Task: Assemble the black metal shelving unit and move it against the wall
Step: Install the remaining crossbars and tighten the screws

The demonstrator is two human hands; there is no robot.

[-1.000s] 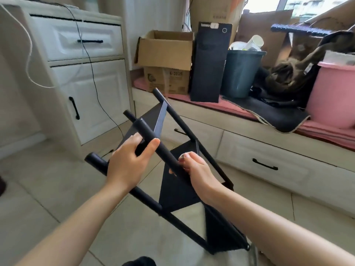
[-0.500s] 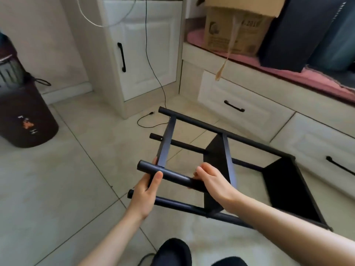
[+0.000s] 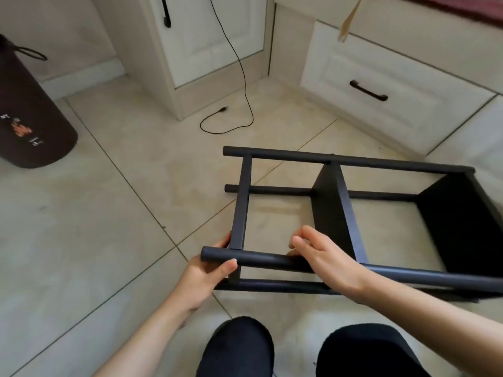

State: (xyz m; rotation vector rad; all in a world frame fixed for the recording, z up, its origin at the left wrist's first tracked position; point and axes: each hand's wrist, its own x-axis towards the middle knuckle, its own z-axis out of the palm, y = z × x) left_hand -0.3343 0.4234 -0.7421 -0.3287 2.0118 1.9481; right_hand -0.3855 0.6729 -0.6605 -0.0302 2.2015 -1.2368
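In the head view, the black shelving unit (image 3: 334,213) lay on its side over the tiled floor (image 3: 114,213), at about 3 o'clock from centre. The left hand (image 3: 206,270) gripped the nearest pole (image 3: 261,259) at its end, and the right hand (image 3: 324,257) was curled around the same pole further along. A brown bin (image 3: 30,118) stood at 9 o'clock.

The shelving unit (image 3: 337,213) ran off the right edge of the view, so its far end and the ends of its near poles could not be seen. The left hand (image 3: 206,270) covered the joint at the near pole's end, and its fingers went out of sight behind the pole. The right hand (image 3: 324,257) hid a stretch of the same pole. The brown bin (image 3: 30,115) was cut by the left edge, its small print too fine to read. The black cable (image 3: 239,66) left the frame at the top. The drawer front (image 3: 381,88) lay partly behind the shelving unit's far pole.
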